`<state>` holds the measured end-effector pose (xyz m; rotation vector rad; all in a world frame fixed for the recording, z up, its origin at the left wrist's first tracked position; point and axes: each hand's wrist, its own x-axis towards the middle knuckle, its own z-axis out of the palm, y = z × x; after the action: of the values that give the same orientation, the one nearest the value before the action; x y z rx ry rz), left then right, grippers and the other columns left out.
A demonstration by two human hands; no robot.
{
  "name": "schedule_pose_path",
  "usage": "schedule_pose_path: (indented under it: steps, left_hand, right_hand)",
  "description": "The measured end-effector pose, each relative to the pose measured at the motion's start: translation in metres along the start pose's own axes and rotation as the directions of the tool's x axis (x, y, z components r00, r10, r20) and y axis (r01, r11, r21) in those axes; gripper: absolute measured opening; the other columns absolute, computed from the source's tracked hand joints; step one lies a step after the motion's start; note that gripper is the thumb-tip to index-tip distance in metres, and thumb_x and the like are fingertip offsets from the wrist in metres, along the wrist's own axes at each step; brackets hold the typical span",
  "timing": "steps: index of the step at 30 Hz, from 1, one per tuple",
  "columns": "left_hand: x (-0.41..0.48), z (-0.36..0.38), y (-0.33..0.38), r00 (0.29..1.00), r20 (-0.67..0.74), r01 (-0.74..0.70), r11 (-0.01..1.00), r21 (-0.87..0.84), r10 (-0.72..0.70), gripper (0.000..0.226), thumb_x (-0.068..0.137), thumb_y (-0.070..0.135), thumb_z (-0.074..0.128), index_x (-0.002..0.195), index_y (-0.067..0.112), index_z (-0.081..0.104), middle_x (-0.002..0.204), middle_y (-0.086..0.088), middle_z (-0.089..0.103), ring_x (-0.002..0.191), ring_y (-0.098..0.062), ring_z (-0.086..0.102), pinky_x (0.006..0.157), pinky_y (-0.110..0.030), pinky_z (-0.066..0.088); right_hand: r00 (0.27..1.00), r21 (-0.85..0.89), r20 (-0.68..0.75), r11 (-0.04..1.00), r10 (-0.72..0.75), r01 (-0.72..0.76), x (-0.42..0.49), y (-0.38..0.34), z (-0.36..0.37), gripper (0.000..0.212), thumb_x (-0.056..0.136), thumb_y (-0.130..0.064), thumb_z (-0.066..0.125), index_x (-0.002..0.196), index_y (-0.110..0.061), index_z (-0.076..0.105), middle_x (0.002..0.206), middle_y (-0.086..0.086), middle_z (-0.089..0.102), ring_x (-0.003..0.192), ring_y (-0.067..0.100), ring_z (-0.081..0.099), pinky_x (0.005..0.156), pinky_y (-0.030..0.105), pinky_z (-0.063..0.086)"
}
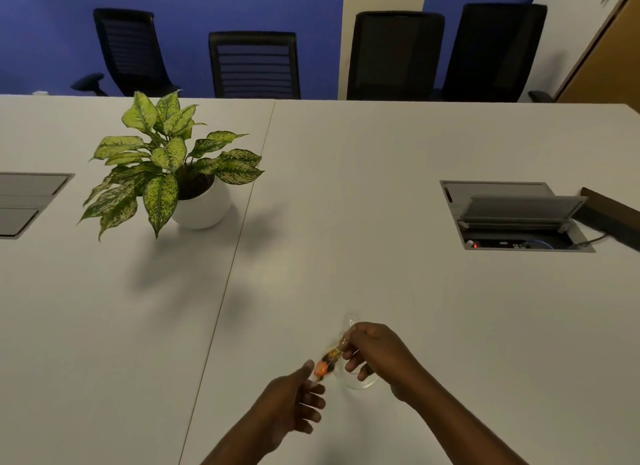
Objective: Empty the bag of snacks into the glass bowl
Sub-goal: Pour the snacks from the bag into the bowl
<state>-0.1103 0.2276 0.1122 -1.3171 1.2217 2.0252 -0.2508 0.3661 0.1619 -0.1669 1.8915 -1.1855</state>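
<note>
A small clear bag of snacks [327,360] with orange, yellow and dark pieces hangs slanted between my hands near the table's front. My right hand [375,352] pinches its upper end. My left hand [298,400] touches its lower end with thumb and forefinger. The glass bowl [360,383] stands on the white table [381,187] just below my right hand; only part of its rim shows, the rest is hidden behind the fingers. Motion blur softens the bag.
A potted plant [173,166] in a white pot stands at the left middle. An open cable hatch [516,218] is set in the table at right, a closed one [27,201] at far left. Several black chairs [254,64] line the far edge.
</note>
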Motion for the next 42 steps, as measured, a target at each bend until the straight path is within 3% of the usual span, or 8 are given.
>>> schedule_pose_path:
  steps: [2,6,15,21,28,33,36,42]
  left_hand:
    - [0.002,-0.002,-0.006,0.993,0.119,0.01,0.992,-0.122,0.005,0.038,0.101,0.03,0.055,0.092,-0.003,0.073,0.076,-0.015,0.067,0.058,-0.023,0.058,0.052,-0.031,0.045]
    - [0.002,-0.003,-0.01,0.988,0.08,-0.112,0.975,-0.19,0.129,0.02,0.096,0.009,0.054,0.089,0.0,0.07,0.07,-0.012,0.065,0.054,-0.021,0.055,0.05,-0.03,0.044]
    - [-0.005,-0.024,-0.012,0.92,0.068,-0.383,0.922,-0.054,0.386,0.007,0.082,0.012,0.063,0.08,0.006,0.067,0.075,-0.009,0.065,0.059,-0.019,0.058,0.051,-0.028,0.044]
    - [0.007,-0.027,-0.021,0.954,0.076,-0.253,0.913,-0.321,0.291,0.017,0.089,-0.013,0.053,0.082,0.002,0.057,0.071,-0.015,0.063,0.055,-0.023,0.058,0.051,-0.032,0.046]
    - [0.014,-0.015,-0.026,0.988,0.147,0.008,0.935,-0.354,0.047,0.011,0.092,0.008,0.051,0.097,0.003,0.059,0.066,-0.01,0.057,0.047,-0.018,0.048,0.044,-0.026,0.039]
    - [0.016,-0.012,-0.034,0.97,0.244,0.084,0.927,-0.365,0.008,0.027,0.099,0.029,0.056,0.104,0.003,0.061,0.063,-0.01,0.055,0.043,-0.016,0.045,0.04,-0.023,0.036]
    - [0.014,-0.013,-0.035,0.965,0.255,0.051,0.922,-0.383,0.052,0.024,0.099,0.025,0.057,0.105,0.002,0.061,0.062,-0.009,0.055,0.043,-0.016,0.044,0.039,-0.025,0.036]
    - [0.009,-0.016,-0.029,0.972,0.088,-0.186,0.945,-0.27,0.217,0.023,0.099,0.023,0.058,0.084,0.006,0.063,0.06,-0.004,0.052,0.045,-0.014,0.041,0.042,-0.023,0.032]
  right_hand:
    - [0.999,0.036,0.006,0.999,0.032,-0.033,0.001,0.001,0.001,0.027,0.096,-0.016,0.053,0.082,-0.008,0.074,0.072,0.006,0.073,0.062,0.017,0.068,0.051,0.026,0.052]
    - [0.998,0.055,0.023,0.997,0.061,-0.062,0.001,0.006,0.0,0.028,0.098,-0.015,0.051,0.081,-0.009,0.073,0.072,0.005,0.072,0.06,0.016,0.067,0.05,0.024,0.051]
    - [0.997,0.071,0.0,0.994,0.08,-0.08,-0.003,0.025,-0.002,0.016,0.095,-0.016,0.053,0.089,-0.011,0.066,0.074,0.006,0.071,0.06,0.017,0.065,0.048,0.025,0.049]
    - [0.996,-0.024,0.083,1.0,0.012,-0.01,-0.011,0.022,0.004,0.018,0.096,-0.013,0.049,0.084,-0.013,0.062,0.074,0.002,0.072,0.062,0.014,0.068,0.051,0.024,0.049]
    - [0.99,-0.116,0.119,0.989,-0.08,0.093,-0.016,0.019,0.008,0.018,0.097,-0.01,0.05,0.083,-0.014,0.062,0.072,-0.001,0.074,0.067,0.01,0.07,0.057,0.025,0.051]
    - [0.986,-0.112,0.129,0.986,-0.105,0.12,-0.014,0.022,0.009,0.019,0.098,-0.011,0.05,0.089,-0.006,0.065,0.074,0.0,0.076,0.069,0.01,0.072,0.058,0.023,0.054]
    - [0.991,-0.069,0.1,0.993,-0.092,0.099,-0.01,0.024,0.006,0.021,0.1,-0.012,0.049,0.095,0.0,0.065,0.075,0.001,0.076,0.068,0.011,0.072,0.056,0.023,0.054]
    - [0.999,0.072,0.029,0.997,0.026,-0.028,-0.003,0.032,0.0,0.027,0.099,-0.012,0.048,0.077,-0.011,0.064,0.066,0.005,0.066,0.059,0.019,0.066,0.05,0.026,0.048]
